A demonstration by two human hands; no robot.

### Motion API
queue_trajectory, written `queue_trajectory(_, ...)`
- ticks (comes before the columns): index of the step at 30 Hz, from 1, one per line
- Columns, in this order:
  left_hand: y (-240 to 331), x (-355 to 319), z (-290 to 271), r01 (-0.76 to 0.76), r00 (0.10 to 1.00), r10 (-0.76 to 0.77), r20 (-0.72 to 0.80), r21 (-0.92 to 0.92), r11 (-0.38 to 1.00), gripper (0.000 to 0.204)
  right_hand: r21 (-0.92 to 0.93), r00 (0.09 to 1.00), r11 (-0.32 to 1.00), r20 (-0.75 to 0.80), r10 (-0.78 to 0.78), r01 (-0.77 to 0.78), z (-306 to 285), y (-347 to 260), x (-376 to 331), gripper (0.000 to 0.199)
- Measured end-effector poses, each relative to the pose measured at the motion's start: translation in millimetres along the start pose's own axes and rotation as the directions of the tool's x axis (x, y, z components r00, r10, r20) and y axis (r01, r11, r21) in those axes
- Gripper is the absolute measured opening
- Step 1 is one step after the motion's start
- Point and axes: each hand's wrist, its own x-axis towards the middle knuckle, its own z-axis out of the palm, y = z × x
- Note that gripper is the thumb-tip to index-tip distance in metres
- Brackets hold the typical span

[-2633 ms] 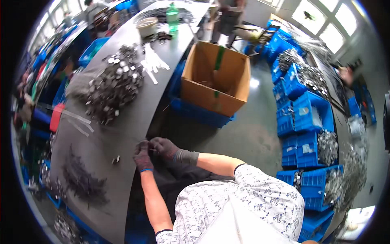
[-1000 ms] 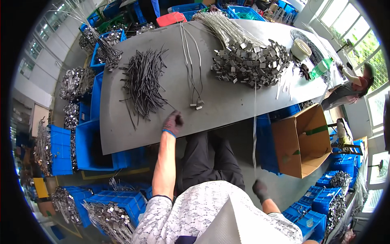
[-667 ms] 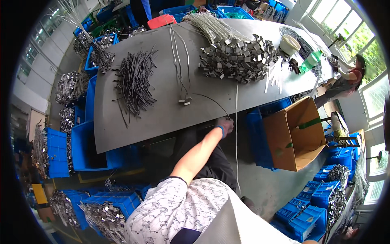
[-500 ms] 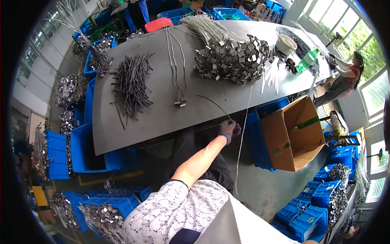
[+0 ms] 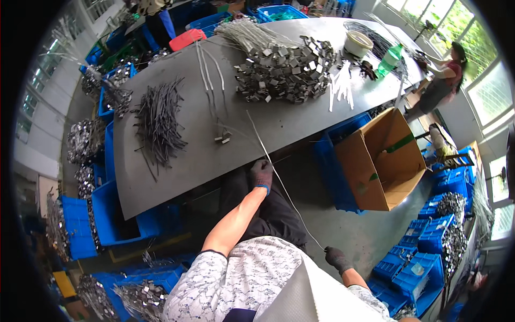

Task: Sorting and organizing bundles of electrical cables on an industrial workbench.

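Note:
My left hand [image 5: 261, 174], in a grey glove with a blue cuff, is closed at the table's near edge on a long pale wire [image 5: 292, 205]. One end of this wire reaches up over the table. The other end runs down to the right, where my right hand [image 5: 338, 260], in a dark glove, pinches it low beside my body. Beyond my left hand, small metal blocks [image 5: 222, 137] lie on the table [image 5: 177, 182] below several pale strands [image 5: 211, 70]. A heap of metal blocks [image 5: 287, 72] and a pile of dark strips [image 5: 160, 121] are farther off.
An open cardboard box [image 5: 351, 166] stands right of the table, beside a blue crate [image 5: 335, 177]. Another blue bin [image 5: 110, 214] is at the table's left corner. A green bottle [image 5: 390, 60] and a pale tub [image 5: 358, 44] stand far right. Another person [image 5: 445, 80] works near the windows.
My right hand has come into view, pinching the wire's lower end. My left hand has moved left in the picture, and the pale wire now runs past it to my right hand. The view has shifted slightly.

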Motion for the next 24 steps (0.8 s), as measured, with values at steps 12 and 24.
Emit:
queue_trajectory(12, 153, -11, -13, 0.500, 0.866, -0.391, 0.312, -0.526, 0.688, 0.010, -0.092, 0.996, 0.994, 0.056, 0.063, -0.058, -21, 11, -21, 0.043)
queue_trajectory(24, 248, 127, -41, -0.114, 0.988, 0.021, -0.156, -0.619, 0.777, 0.012, -0.168, 0.996, 0.984, 0.063, 0.067, -0.055, -11, 54, 28, 0.042)
